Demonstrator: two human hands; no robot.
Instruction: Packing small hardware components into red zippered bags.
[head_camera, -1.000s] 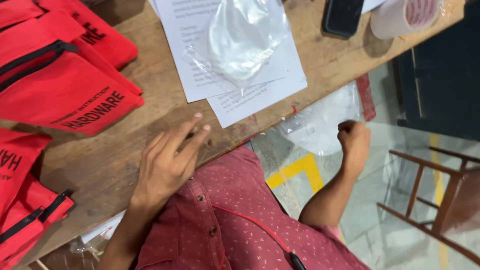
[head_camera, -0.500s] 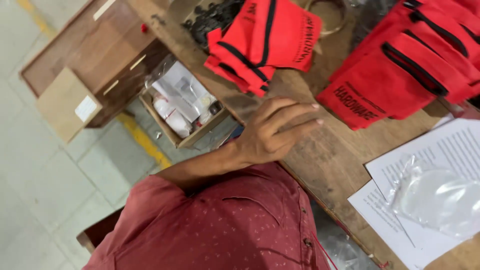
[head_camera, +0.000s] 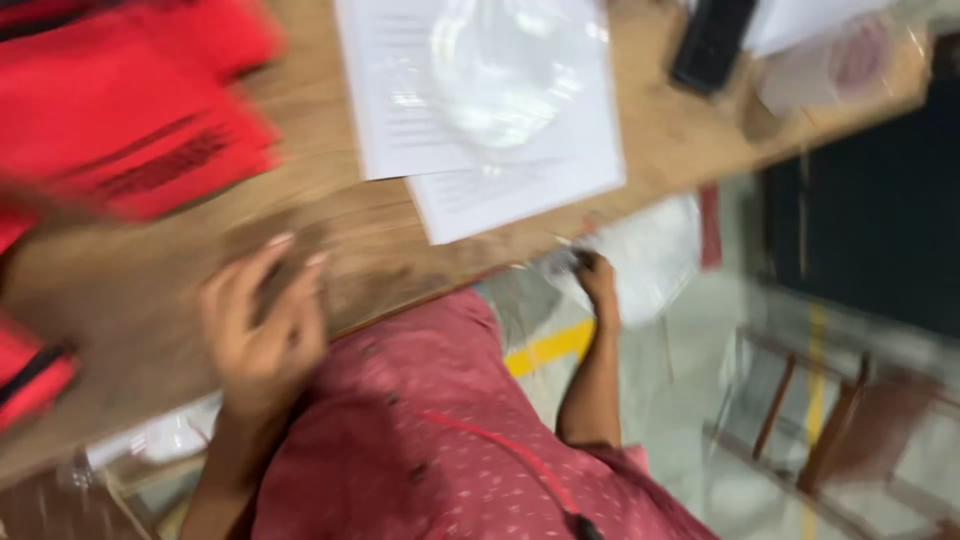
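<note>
Resting left hand (head_camera: 262, 335) flat on bench (head_camera: 400, 265), fingers loose, holding nothing, likely as brace. Right hand (head_camera: 597, 282) below bench edge, closed on clear bag (head_camera: 650, 255). Frame blurred.

Wooden counter (head_camera: 400, 255) with goods laid out, seen from above; view blurred.

Brown, worn plank top, its near edge running on a slant from lower left to upper right. On it: red fabric bags (head_camera: 130, 110) with dark zips and dark lettering at the left, a further red bag (head_camera: 30, 385) at the left edge; white printed paper sheets (head_camera: 500, 190) overlapping at centre, with a clear plastic bag (head_camera: 500, 65) lying on top of them; a dark flat phone (head_camera: 712, 42) near the far edge; a pale roll of tape (head_camera: 845, 60) at the right corner, just beside more white paper (head_camera: 810, 15). The left hand (head_camera: 262, 325) rests flat on the bare wood near the near edge.
</note>
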